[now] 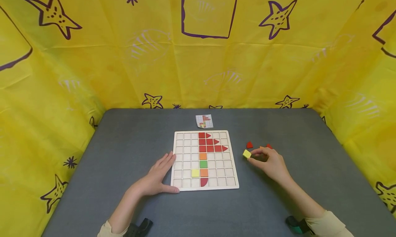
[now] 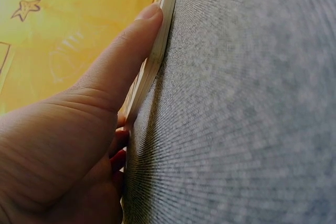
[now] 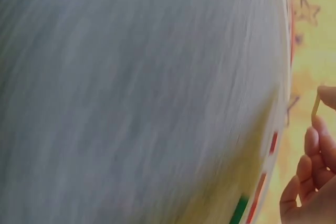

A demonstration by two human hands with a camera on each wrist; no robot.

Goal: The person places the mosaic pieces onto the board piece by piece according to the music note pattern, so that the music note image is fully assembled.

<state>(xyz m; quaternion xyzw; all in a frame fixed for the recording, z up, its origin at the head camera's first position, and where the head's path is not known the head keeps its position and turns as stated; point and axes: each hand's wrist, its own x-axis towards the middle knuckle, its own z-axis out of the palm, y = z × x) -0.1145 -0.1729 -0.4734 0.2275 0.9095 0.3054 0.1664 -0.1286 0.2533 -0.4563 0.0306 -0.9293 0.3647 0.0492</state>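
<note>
your right hand [image 1: 271, 163] pinches a yellow tile [image 1: 246, 154] just right of the grid board [image 1: 187, 156], your left hand [image 1: 155, 178] lies spread against its left edge, and slackening that pinch could drop the tile.

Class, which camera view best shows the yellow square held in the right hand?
The head view: there the yellow square, pinched in the right hand, shows its broad face. The right wrist view shows only its thin edge, and the left wrist view does not show it at all.
</note>
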